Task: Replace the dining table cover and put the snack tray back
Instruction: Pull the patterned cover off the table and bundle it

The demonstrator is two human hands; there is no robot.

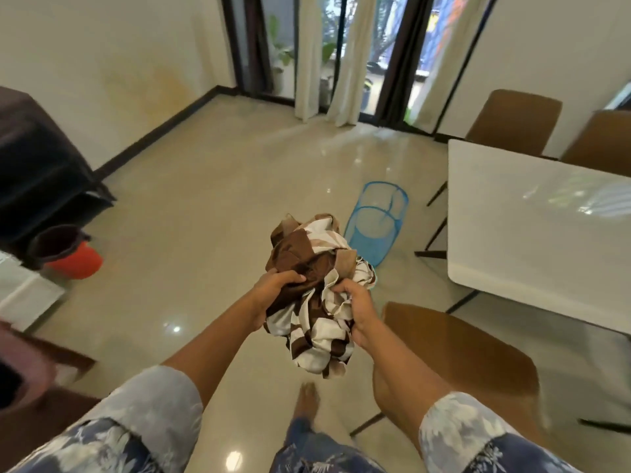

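Observation:
A bunched brown-and-white checked table cover (314, 278) hangs in front of me at waist height. My left hand (273, 291) grips its left side and my right hand (358, 308) grips its right side. The white dining table (532, 227) stands bare at the right. No snack tray is in view.
A blue mesh laundry basket (379, 223) stands on the floor just beyond the cover, near the table's corner. Brown chairs stand at the near side (461, 356) and far side (512, 121) of the table. A dark cabinet (37, 165) and an orange bucket (75, 257) are at the left.

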